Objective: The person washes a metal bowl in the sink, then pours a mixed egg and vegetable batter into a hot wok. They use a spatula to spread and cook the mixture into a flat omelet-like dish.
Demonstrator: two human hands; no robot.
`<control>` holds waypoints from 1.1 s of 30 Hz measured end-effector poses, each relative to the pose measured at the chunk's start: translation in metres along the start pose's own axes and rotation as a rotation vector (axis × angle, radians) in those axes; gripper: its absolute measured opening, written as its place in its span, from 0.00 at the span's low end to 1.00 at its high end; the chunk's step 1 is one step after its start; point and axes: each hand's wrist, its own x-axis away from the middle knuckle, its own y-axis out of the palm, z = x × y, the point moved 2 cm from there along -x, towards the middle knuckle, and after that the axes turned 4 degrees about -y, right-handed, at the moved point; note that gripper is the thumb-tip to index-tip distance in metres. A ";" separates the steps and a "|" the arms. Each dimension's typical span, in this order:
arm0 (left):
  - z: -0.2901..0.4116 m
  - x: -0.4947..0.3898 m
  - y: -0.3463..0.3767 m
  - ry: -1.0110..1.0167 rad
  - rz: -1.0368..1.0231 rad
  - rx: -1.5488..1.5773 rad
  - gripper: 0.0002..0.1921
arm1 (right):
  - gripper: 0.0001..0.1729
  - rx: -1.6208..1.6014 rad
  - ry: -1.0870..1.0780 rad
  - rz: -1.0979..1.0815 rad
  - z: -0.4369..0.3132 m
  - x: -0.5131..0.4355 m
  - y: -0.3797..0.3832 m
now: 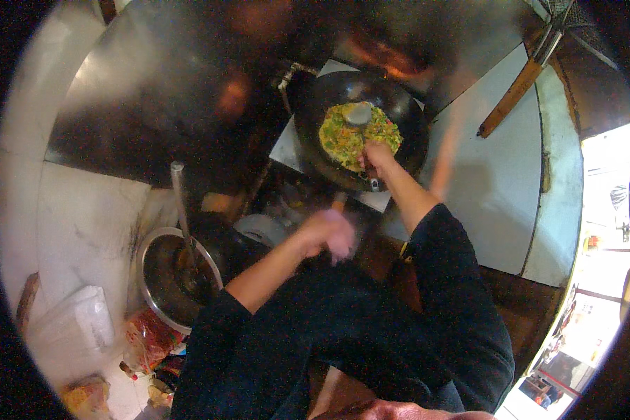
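Note:
A dark wok (412, 152) sits before me with a round, flat layer of yellow-green food (341, 137) in it, perhaps egg with chopped vegetables. My right hand (379, 156) grips the handle of a metal ladle (358, 113), whose bowl rests on or just above the food. The handle's end pokes out below my fist. My left hand (329, 235) is motion-blurred, in front of the wok's near side and apart from the food. A short brownish stick-like part (339, 200), perhaps the wok's handle, shows just beyond it. The blur hides what its fingers do.
To the left, a metal pot (143, 273) holds a long-handled utensil (182, 205). Plastic bags (149, 336) lie below it. A wooden-handled strainer (512, 97) hangs over the pale counter (483, 199) at right. Steam or lens haze clouds the far side.

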 end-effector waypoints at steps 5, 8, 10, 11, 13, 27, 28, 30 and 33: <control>-0.003 -0.002 0.004 -0.037 0.078 0.006 0.09 | 0.07 0.310 -0.074 -0.020 -0.021 -0.027 0.004; -0.003 -0.002 0.006 -0.058 0.077 -0.009 0.09 | 0.12 0.653 -0.186 0.136 -0.031 -0.036 -0.002; 0.000 -0.002 0.008 0.009 0.045 0.007 0.09 | 0.18 0.955 -0.219 0.238 -0.033 -0.039 -0.011; 0.000 -0.002 0.010 0.001 0.055 -0.013 0.09 | 0.21 1.096 -0.270 0.304 -0.034 -0.040 -0.017; 0.003 0.000 0.012 0.010 0.088 -0.026 0.09 | 0.21 1.163 -0.431 0.303 -0.029 -0.042 -0.027; 0.002 -0.008 0.021 0.050 0.193 0.037 0.07 | 0.05 -0.069 0.058 -0.027 0.009 0.012 -0.013; 0.002 -0.010 0.020 0.054 0.254 0.014 0.07 | 0.05 -0.096 0.062 -0.035 0.007 0.013 -0.011; 0.001 -0.012 0.019 0.046 0.271 0.005 0.07 | 0.06 -0.085 0.066 0.008 0.008 0.013 -0.007; 0.002 -0.014 0.018 0.023 0.167 0.011 0.08 | 0.07 -0.116 0.081 0.024 0.014 0.006 -0.006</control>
